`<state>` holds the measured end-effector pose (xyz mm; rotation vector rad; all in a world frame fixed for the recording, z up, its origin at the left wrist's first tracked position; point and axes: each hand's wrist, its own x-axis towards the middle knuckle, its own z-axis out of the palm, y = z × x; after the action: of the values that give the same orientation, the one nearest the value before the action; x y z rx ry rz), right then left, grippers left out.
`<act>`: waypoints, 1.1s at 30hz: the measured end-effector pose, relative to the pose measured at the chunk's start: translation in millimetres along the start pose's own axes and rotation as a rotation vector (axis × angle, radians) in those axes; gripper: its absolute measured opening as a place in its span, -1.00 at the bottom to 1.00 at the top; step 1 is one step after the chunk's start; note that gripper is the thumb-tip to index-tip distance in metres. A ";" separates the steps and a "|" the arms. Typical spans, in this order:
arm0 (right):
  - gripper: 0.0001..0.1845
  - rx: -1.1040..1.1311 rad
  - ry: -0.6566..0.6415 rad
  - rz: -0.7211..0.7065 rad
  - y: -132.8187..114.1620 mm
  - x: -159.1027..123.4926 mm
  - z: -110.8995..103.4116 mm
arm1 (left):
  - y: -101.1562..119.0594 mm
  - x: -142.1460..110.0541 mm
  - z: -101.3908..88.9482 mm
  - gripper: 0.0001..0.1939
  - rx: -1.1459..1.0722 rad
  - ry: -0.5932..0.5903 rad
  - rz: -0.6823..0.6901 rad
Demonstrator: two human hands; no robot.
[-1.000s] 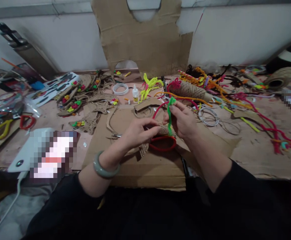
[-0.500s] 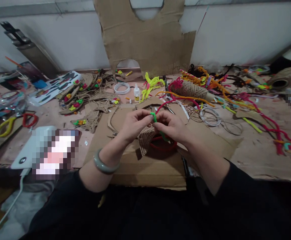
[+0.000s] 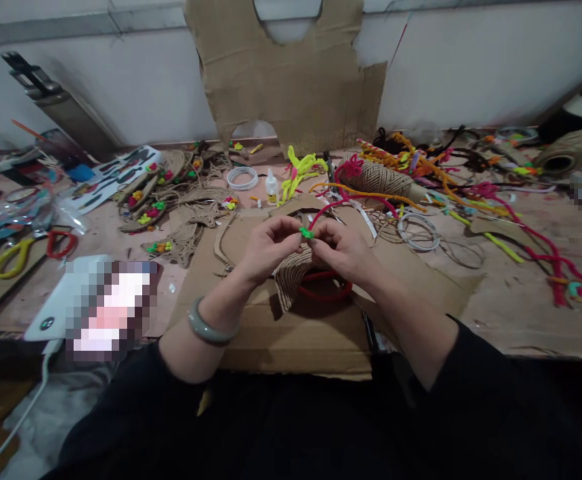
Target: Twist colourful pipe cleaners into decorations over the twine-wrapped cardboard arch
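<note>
Between my two hands, above the cardboard, is a small bright green fuzzy cord knot (image 3: 307, 233). My left hand (image 3: 277, 247) pinches its left side with thumb and forefinger. On the other side, the thumb and finger of my right hand (image 3: 339, 248) are closed on it too. Just below lies a curved piece covered in rows of brown twine (image 3: 289, 283), partly hidden by my hands. Beside it, under my right hand, are red scissor-like loops (image 3: 323, 291). A flat cardboard sheet (image 3: 271, 347) lies underneath everything.
A small glue bottle (image 3: 271, 188) and yellow fuzzy cord (image 3: 298, 175) stand beyond my hands. Twine-covered pieces (image 3: 155, 200) lie left, near yellow-handled scissors (image 3: 11, 259), a white power bank (image 3: 65, 293) and a phone. To the right are a twine spool (image 3: 383, 180) and tangled coloured cords (image 3: 515, 220).
The green cord has gone from an upright strand with a dangling tail to a compact bunch between my fingertips. Both hands stay in nearly the same place.
</note>
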<state>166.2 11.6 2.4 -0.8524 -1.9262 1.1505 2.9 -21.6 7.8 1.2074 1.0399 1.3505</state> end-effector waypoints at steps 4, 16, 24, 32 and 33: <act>-0.86 0.009 -0.032 -0.028 1.9 -0.6 -0.1 | -0.6 0.6 -1.0 -0.81 0.050 0.003 0.017; -0.85 -0.164 0.111 -0.139 1.9 -2.0 1.6 | -2.4 0.2 7.2 -0.88 0.021 0.042 -0.056; -0.84 -0.182 0.193 -0.157 3.9 -4.7 5.8 | 0.0 -0.1 8.3 -0.88 -0.055 0.051 -0.126; -0.84 0.057 -0.028 -0.020 5.9 2.6 0.1 | -0.9 4.3 0.6 -0.84 -0.125 0.164 -0.102; -0.83 0.074 -0.036 0.002 6.0 2.8 -0.2 | -1.1 4.2 0.9 -0.83 -0.113 0.153 -0.111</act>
<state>165.9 16.3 -2.3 -0.7990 -1.8996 1.2376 4.0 -17.3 7.3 0.9610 1.1059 1.4120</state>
